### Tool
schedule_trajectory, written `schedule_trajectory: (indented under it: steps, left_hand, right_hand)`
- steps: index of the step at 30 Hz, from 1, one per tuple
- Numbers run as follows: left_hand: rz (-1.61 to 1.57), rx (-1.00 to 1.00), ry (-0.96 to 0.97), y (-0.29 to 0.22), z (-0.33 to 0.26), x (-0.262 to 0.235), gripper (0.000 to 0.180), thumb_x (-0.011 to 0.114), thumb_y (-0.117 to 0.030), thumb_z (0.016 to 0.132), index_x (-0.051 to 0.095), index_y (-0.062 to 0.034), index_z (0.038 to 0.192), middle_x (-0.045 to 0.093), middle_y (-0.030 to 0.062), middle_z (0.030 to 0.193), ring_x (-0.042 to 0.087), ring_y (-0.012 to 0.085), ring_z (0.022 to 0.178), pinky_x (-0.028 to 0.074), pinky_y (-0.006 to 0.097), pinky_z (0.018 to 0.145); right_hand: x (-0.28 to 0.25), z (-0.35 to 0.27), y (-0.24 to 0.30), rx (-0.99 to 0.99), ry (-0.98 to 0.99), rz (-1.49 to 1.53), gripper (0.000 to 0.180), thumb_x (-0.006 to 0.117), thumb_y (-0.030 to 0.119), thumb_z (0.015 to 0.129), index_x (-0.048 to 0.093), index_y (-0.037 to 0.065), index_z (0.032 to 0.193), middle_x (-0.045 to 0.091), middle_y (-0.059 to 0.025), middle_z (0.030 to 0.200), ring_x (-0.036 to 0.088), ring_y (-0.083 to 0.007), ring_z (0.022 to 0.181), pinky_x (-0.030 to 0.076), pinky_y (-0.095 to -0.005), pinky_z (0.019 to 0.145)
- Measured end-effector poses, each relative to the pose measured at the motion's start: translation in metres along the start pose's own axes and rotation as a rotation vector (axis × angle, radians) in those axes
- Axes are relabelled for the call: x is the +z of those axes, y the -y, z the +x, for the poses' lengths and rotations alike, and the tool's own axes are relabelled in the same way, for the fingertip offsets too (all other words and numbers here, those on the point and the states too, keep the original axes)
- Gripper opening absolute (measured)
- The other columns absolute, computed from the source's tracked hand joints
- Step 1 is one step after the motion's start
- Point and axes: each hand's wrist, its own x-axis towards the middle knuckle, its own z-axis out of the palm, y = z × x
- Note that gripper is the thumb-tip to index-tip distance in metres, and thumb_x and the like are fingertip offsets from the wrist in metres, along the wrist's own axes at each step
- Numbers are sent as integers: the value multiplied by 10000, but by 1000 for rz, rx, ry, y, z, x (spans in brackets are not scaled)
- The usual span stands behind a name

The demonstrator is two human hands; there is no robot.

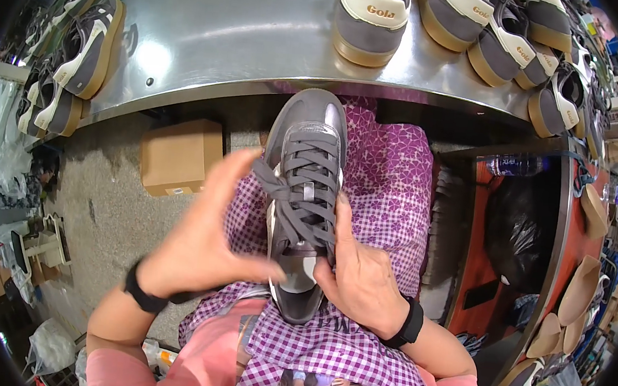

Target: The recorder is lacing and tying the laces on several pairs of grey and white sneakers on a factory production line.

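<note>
Right hand had the shoe: closed on its near right side, thumb at the collar, index finger laid along the flank. Left hand was released, fingers and thumb spread in a wide C just left of the same shoe, a bit motion-blurred; couldn't tell if its fingertips or thumb made contact.

The shoe sat between the two hands, dark grey, sole down, toe pointing away from the person, heel toward the body, over the lap. Its laces were threaded up the front, with a loop hanging off the left side, close to the left hand's fingertips. A pale patch showed inside the heel, between the two thumbs.

Under both hands: a purple-and-white checked apron. Dark band on the left wrist, another on the right.

Beyond both hands ran a metal table. Similar shoes stood on it ahead and to the right of the right hand, more shoes at far left. Cardboard box was on the floor past the left hand. Well right of the right hand: a black bag, with tan sole-shaped pieces farther out.
</note>
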Motion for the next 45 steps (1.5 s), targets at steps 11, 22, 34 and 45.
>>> schedule_trajectory:
  steps: [11,22,34,45]
  left_hand:
    - [-223,208,-281,-11,36,-28,790,529,-186,848,141,69,1488,279,219,1511,293,280,1405,253,382,1139]
    - [409,408,-737,-29,106,-92,472,640,-175,875,519,48,1274,587,154,1240,525,234,1181,382,359,1021]
    - [148,189,-98,9,11,30,1031,765,-118,682,127,84,1465,170,351,1498,241,468,1396,306,428,1118]
    - [530,318,-343,12,-20,40,715,777,-181,695,459,29,1300,467,275,1352,551,372,1147,478,425,902]
  right_hand:
    - [-85,103,-10,-181,-472,221,458,625,174,902,500,-20,1297,569,-190,1017,584,-328,881,481,-391,811]
    - [-106,217,-73,206,-303,121,478,529,189,841,487,-90,1227,634,-303,1007,619,-431,964,478,-433,852]
    - [0,28,4,-37,-120,170,812,605,-49,740,177,-128,1426,161,-367,1492,394,-517,1278,465,-425,971]
    - [5,1,0,52,54,209,896,597,-50,715,67,-166,1428,104,-395,1481,312,-534,1326,432,-438,1031]
